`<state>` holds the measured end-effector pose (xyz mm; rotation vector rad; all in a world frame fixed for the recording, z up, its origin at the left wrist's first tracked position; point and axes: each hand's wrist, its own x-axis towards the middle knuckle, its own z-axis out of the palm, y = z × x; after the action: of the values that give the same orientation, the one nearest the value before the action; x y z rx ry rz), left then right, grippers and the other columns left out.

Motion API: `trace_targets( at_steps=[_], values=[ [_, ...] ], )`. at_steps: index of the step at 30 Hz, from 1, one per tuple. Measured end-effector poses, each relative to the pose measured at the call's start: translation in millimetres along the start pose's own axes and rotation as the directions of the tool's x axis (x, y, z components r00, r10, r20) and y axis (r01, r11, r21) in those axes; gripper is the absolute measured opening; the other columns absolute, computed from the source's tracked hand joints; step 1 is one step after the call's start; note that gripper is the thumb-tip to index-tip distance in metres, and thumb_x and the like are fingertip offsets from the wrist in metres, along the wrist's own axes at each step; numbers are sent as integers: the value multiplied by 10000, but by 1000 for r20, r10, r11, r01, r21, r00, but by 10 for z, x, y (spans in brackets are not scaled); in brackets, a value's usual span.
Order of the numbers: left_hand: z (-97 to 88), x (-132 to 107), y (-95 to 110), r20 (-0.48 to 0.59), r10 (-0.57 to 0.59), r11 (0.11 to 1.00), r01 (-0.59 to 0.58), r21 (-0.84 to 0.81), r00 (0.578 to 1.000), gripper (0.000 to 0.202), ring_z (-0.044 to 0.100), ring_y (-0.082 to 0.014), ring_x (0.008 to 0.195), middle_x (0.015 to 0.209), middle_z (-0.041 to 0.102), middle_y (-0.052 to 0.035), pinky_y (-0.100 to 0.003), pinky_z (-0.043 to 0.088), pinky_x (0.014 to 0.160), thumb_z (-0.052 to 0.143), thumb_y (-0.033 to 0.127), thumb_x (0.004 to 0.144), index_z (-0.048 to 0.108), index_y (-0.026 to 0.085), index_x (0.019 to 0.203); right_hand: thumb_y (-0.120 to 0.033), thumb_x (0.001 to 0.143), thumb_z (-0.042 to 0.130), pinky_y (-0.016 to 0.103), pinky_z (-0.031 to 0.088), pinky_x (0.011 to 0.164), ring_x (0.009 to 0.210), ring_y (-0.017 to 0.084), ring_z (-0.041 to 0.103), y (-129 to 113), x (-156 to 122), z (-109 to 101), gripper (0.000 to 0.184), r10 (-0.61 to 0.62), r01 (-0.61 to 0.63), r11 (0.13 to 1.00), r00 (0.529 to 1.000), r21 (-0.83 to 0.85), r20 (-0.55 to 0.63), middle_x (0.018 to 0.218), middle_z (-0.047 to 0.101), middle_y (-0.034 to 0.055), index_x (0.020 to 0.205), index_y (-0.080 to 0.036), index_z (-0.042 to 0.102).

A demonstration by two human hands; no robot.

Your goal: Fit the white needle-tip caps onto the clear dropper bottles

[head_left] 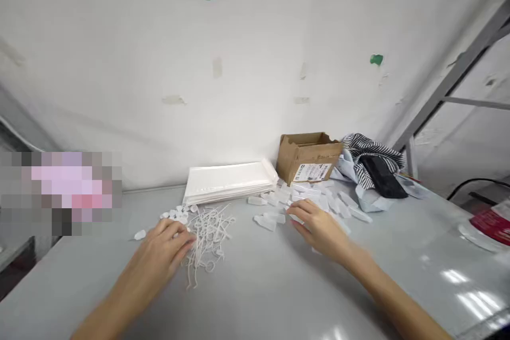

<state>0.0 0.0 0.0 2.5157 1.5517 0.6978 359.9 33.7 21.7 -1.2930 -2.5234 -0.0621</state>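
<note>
My left hand reaches over the left edge of a heap of thin white looped cords, its fingers bent and pressed together. Whether a cord is between its fingertips is hidden. Several small white caps lie just beyond its knuckles, and one lone white cap rests to its left. Further right, my right hand hovers at the near side of a spread of small translucent plastic bottles. Its thumb and fingers are curved and apart, with nothing visibly held.
A stack of white padded envelopes lies against the wall. Beside it stands an opened cardboard box. Striped cloth and a black flat item are at the back right. A roll with a red label sits at the right.
</note>
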Motion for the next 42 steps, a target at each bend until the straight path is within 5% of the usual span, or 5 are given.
trace_targets(
  at_steps=[11,16,24,33,42],
  values=[
    [-117,21,187,-6,-128,984,126,-122,992,232,549,-247,947,930,664,-33,-359,446,795,453,364,907,650,248,866,-26,858,503,366,503,795,973,253,622,-221,194,175,225,-58,62,996,996,-64,68,1044,676,105,998,-155,621],
    [-274,51,241,-25,-270,936,257,-239,963,282,592,-211,813,920,683,-25,-269,458,621,485,461,877,660,244,832,2,856,469,339,488,729,880,252,648,-253,256,246,234,-33,37,996,998,-86,51,932,700,104,941,-148,627],
    [-346,87,307,-26,-430,804,370,-466,902,310,642,-214,772,830,705,-45,-299,504,680,545,493,832,673,210,836,-118,910,440,358,522,631,801,271,671,-200,208,140,226,66,-57,997,975,49,-212,948,683,153,1089,-120,576],
    [-46,117,597,36,-395,765,350,-540,918,221,541,-167,633,690,581,-1,-244,412,532,533,397,839,582,204,743,-200,962,434,309,550,786,956,200,652,-612,150,228,277,-106,264,930,858,254,-503,1045,650,117,1239,-196,449],
    [81,-5,897,-101,-226,784,119,-610,969,136,551,-137,769,837,543,14,-227,438,683,519,294,907,580,248,794,-269,864,625,249,570,708,856,163,675,-903,-100,276,275,91,64,684,981,727,-171,1020,707,53,1133,-219,597]
  ],
)
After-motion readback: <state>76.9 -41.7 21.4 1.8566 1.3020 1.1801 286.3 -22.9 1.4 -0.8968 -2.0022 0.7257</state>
